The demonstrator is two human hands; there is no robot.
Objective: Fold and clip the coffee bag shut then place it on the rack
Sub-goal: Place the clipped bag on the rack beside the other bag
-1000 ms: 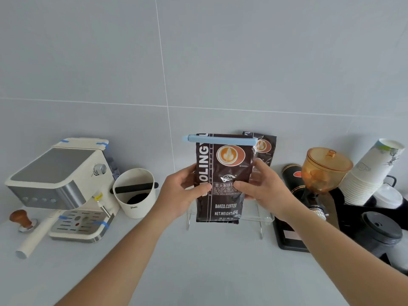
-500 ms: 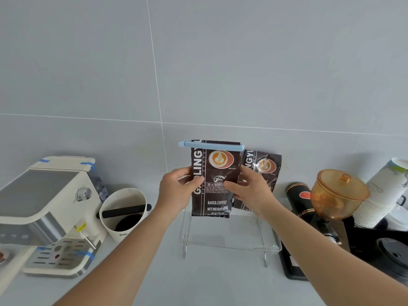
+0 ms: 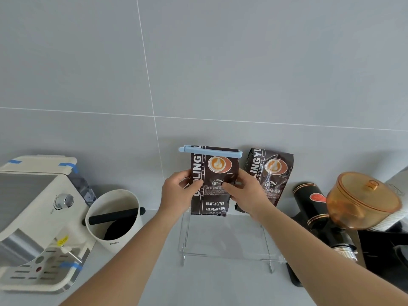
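Note:
A dark brown coffee bag (image 3: 215, 200) stands upright at the back of the clear acrylic rack (image 3: 227, 255), against the wall. A light blue clip (image 3: 209, 150) is clamped across its folded top. My left hand (image 3: 177, 194) grips the bag's left edge and my right hand (image 3: 247, 195) grips its right edge, thumbs on the front. The bag's bottom edge sits at the rack's rear edge.
A second coffee bag (image 3: 270, 177) leans on the wall right of the first. A white knock box (image 3: 114, 224) and a cream espresso machine (image 3: 33, 217) stand at the left. A black grinder with an amber hopper (image 3: 362, 200) stands at the right.
Both hands have carried the clipped bag away from me and down to the back of the rack, left of the second bag. The camera has moved closer.

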